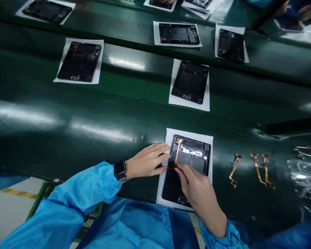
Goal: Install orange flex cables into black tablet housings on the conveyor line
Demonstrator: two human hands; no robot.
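An opened black tablet [172,188] lies on a white paper sheet [163,193] at the bench's near edge, its inside facing up. An orange flex cable [178,152] runs down the upper left part of the tablet. My right hand [200,192] pinches the dark lower end of this cable between thumb and index finger. The exact grip is partly hidden by the fingers. My left hand [149,160], with a watch at its wrist, rests its stretched, spread fingers along the tablet's left edge, the thumb and index finger near the cable end.
Several loose flex cables [233,171] lie to the right, beside clear plastic [305,176]. Further open tablets on paper, such as one tablet [191,81], sit on the green bench [114,114] and the line behind. A green crate [89,221] stands below left. Other people's hands [309,12] show at the back.
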